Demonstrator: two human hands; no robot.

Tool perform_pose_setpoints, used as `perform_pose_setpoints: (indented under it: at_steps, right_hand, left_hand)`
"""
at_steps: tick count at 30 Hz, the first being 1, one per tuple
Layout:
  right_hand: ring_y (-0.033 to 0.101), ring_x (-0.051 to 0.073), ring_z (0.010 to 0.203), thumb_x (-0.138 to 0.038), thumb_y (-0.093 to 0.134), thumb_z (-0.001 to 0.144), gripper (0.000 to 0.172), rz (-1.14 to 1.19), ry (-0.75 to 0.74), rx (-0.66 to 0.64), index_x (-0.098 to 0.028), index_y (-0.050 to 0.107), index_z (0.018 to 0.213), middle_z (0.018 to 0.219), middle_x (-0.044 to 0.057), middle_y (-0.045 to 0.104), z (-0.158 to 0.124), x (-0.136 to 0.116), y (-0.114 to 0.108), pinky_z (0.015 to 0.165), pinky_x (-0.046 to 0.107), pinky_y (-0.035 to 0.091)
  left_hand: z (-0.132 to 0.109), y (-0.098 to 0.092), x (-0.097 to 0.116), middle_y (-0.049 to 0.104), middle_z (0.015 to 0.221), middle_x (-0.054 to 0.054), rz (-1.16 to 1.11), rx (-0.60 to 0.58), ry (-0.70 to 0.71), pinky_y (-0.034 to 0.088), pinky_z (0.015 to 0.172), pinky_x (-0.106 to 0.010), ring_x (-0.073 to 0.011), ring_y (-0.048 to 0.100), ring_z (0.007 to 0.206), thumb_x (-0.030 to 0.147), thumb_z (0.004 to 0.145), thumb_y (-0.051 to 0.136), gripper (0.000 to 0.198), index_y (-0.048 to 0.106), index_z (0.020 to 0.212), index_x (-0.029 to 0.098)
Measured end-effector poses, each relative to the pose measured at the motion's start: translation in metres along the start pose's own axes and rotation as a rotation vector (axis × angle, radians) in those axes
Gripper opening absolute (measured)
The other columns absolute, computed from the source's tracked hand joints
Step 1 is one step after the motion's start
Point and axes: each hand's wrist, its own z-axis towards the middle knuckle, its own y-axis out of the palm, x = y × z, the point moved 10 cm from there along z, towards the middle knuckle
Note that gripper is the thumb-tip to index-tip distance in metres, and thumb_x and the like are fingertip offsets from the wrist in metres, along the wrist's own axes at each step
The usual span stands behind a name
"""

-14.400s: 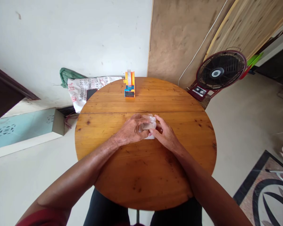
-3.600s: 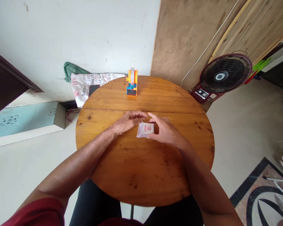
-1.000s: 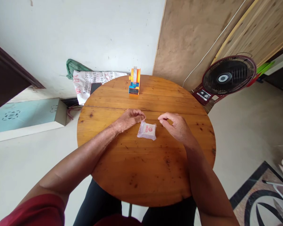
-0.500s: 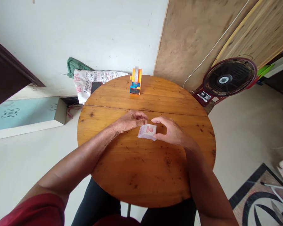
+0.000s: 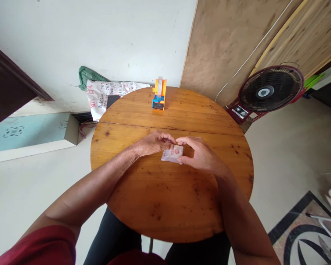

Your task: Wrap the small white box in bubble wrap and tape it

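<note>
Pinch check, left to right: left hand [image 5: 153, 144] has its fingertips [image 5: 173, 141] bunched together at the upper left edge of the small packet [image 5: 171, 154]. Can't tell whether they actually grip it or just touch it. Right hand [image 5: 201, 156] pinches the packet's right side, with the forefinger curled over the top edge and the thumb at the lower right corner. The two forefingers nearly meet above it.

Packet: clear wrap with a pale label and red print. It sits at the centre of the frame, on or just above the round wooden table [image 5: 165, 198], below the seam across the tabletop. Both forearms come in from the bottom corners, and a red sleeve [image 5: 44, 246] shows at lower left.

Surroundings:
- far left: dark door frame [image 5: 5, 88], with a light-blue panel [image 5: 22, 130] below it on the floor
- upper left of the table: green bag [image 5: 86, 75] and a printed white sack [image 5: 105, 94] against the wall, with a dark flat item [image 5: 112, 100] beside the table rim
- far edge of the table, top centre: orange-and-blue tape dispenser [image 5: 159, 99], upright, well apart from the hands
- upper right: plywood board [image 5: 223, 40] with a white cable [image 5: 245, 60] running down it
- right: dark red floor fan [image 5: 270, 92], tilted
- lower right corner: patterned rug [image 5: 303, 228]
</note>
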Motion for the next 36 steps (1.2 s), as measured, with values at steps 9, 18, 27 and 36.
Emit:
perform_pose_setpoints:
  at_steps: [9, 18, 27, 36]
  right_hand:
    - [0.065, 0.021, 0.101, -0.023, 0.066, 0.084, 0.012, 0.044, -0.084, 0.099, -0.025, 0.07, 0.095, 0.108, 0.003, 0.071, 0.002, 0.0, -0.011, 0.096, 0.038, 0.042]
    - [0.064, 0.021, 0.101, -0.025, 0.068, 0.084, 0.009, -0.02, -0.104, 0.125, -0.027, 0.072, 0.091, 0.109, 0.002, 0.071, 0.003, -0.002, -0.004, 0.097, 0.04, 0.04]
    - [0.065, 0.02, 0.102, -0.023, 0.063, 0.089, 0.013, -0.079, -0.174, 0.207, -0.026, 0.075, 0.089, 0.11, 0.003, 0.072, 0.002, -0.003, -0.005, 0.096, 0.038, 0.042]
    - [0.066, 0.019, 0.097, -0.018, 0.061, 0.089, 0.015, -0.063, -0.241, 0.255, -0.024, 0.074, 0.087, 0.104, 0.003, 0.072, 0.0, -0.01, -0.009, 0.091, 0.037, 0.042]
  left_hand:
    - [-0.002, -0.019, 0.008, 0.068, 0.08, -0.001, 0.098, 0.156, 0.05, 0.046, 0.072, -0.026, -0.0139, 0.059, 0.074, 0.034, 0.076, 0.066, 0.023, 0.068, 0.089, 0.015]
    - [0.0, -0.016, 0.004, 0.068, 0.079, -0.001, 0.092, 0.122, 0.064, 0.045, 0.07, -0.025, -0.0133, 0.058, 0.073, 0.033, 0.077, 0.064, 0.022, 0.069, 0.087, 0.015]
    - [-0.001, -0.016, 0.007, 0.069, 0.08, -0.001, 0.091, 0.124, 0.066, 0.045, 0.07, -0.024, -0.0131, 0.06, 0.073, 0.031, 0.078, 0.064, 0.02, 0.069, 0.087, 0.014]
    - [-0.002, -0.015, 0.008, 0.069, 0.08, -0.001, 0.106, 0.122, 0.051, 0.045, 0.071, -0.025, -0.0129, 0.059, 0.073, 0.031, 0.078, 0.063, 0.021, 0.069, 0.088, 0.014]
